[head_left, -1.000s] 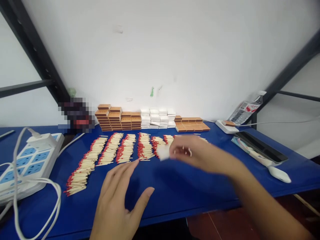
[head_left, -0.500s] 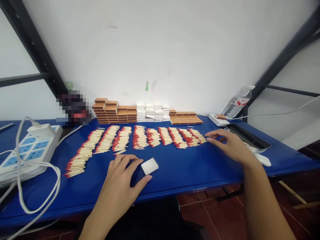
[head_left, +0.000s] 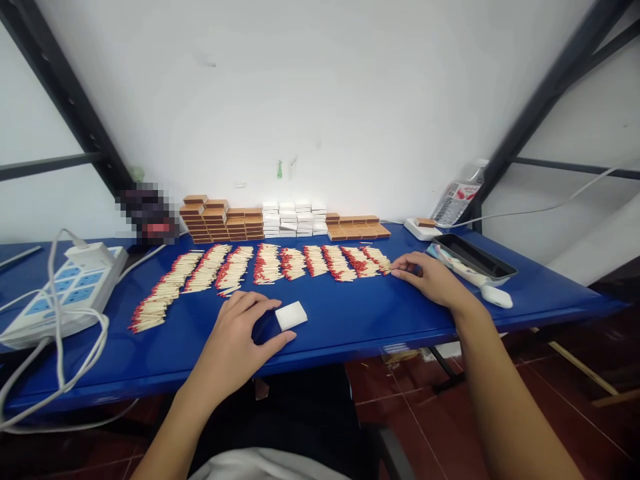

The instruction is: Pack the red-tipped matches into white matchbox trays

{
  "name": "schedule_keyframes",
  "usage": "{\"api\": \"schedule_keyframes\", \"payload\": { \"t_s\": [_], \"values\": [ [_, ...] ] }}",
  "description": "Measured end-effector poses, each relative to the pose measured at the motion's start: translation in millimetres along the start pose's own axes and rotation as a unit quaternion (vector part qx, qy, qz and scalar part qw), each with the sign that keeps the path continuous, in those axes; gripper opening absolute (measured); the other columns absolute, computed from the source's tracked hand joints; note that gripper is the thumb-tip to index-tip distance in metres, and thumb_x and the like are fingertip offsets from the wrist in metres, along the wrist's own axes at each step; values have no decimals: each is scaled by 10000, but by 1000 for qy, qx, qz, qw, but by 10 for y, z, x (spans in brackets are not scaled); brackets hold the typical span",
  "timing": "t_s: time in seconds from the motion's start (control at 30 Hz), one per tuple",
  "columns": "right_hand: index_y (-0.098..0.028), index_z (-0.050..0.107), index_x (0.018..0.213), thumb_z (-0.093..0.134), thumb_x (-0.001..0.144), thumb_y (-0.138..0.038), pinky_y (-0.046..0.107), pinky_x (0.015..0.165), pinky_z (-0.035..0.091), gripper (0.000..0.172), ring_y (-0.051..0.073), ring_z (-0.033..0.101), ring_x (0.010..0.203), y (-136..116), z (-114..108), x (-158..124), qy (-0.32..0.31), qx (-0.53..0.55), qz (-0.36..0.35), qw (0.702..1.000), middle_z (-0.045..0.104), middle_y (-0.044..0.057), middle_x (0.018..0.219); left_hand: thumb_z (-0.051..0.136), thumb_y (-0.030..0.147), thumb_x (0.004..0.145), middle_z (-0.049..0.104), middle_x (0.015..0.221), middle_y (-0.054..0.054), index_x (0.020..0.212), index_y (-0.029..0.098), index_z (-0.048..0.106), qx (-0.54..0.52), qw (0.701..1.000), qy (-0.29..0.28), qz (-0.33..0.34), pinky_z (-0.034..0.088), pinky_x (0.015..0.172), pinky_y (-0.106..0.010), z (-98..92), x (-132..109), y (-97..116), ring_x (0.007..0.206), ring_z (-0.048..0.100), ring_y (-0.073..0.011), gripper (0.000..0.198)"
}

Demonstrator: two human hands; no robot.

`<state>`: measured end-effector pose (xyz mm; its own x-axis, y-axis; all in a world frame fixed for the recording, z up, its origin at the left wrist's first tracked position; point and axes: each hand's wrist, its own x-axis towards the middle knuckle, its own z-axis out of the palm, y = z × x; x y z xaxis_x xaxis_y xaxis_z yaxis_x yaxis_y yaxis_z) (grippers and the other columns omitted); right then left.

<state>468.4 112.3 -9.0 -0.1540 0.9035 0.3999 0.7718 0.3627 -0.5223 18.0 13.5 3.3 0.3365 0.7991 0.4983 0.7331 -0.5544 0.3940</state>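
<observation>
Thumb and forefinger of the left hand (head_left: 237, 340) are spread, and the white box (head_left: 291, 317) lies between their tips on the blue table (head_left: 340, 310), near the front edge; whether the skin touches its sides, I cannot tell. The right hand (head_left: 429, 279), well apart from the left, bends over the near end of the rightmost pile (head_left: 377, 259) of matches (head_left: 267, 265). Its thumb and forefinger are almost together, but the tips are too small to say if they pinch some match.

The white box looks like thin card, so I judge it very light and rather stiff, but easy to crush under a strong grip. It can probably slide on the smooth table; two opposite sides, held softly, seem the best place for the fingers. The matches should be light too, hard but easy to break, and they may roll; I would take them by the pale wooden part, not by the red heads.

The long axis of the white box goes from side to side, a little turned, with its right end farther from the front edge. Whether its open side looks up is not clear. The matches lie more or less sideways, and most red heads point to the left, while each pile stretches from the front toward the wall (head_left: 200, 120). Behind them stand brown boxes (head_left: 213, 223) and white boxes (head_left: 295, 220) in stacks.
</observation>
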Motion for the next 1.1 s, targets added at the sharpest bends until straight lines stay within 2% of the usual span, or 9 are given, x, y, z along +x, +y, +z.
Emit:
{"api": "schedule_keyframes", "payload": {
  "t_s": [0.1,0.23,0.53,0.67,0.8,1.1],
  "values": [
    [-235,734,886,622,920,-791,418,796,490,568,261,613,834,29,24,5,-9,5,-1,1000,721,94,921,838,506,912,719,1173,-50,1227,274,763,1,1000,12,-5,487,1073,-487,-29,-27,-27,1155,629,-289,398],
    [-229,712,872,592,929,-808,421,804,482,594,261,602,834,15,37,-14,-7,-1,0,1000,698,92,907,807,469,944,710,1182,-54,1205,273,772,-2,1000,1,-8,487,1069,-487,-37,-33,-26,1149,625,-278,328],
    [-227,709,925,563,945,-819,413,795,500,610,252,615,842,-123,83,-92,35,22,16,999,702,97,966,783,413,965,714,1151,-52,1159,267,786,-3,1000,2,-4,485,1059,-480,-33,-39,3,1122,623,-271,243],
    [-223,726,890,578,925,-835,429,821,499,631,263,607,856,-151,117,-102,40,5,10,999,685,100,937,783,400,966,715,1148,-50,1176,264,778,-6,1000,4,-1,491,1041,-466,-32,-44,8,1121,624,-272,251],
    [-217,748,865,593,884,-873,434,808,501,674,262,603,830,-123,110,-106,33,-3,18,999,690,109,917,781,390,971,720,1154,-53,1195,256,768,-6,1000,9,2,481,1055,-467,-27,-52,9,1130,621,-269,261],
    [-216,776,938,634,876,-847,413,770,509,650,237,605,792,-24,86,-137,28,5,38,999,716,97,934,775,398,976,733,1149,-54,1177,261,770,-24,1000,14,3,490,1049,-470,-46,-49,23,1122,632,-269,243]
  ]
}}
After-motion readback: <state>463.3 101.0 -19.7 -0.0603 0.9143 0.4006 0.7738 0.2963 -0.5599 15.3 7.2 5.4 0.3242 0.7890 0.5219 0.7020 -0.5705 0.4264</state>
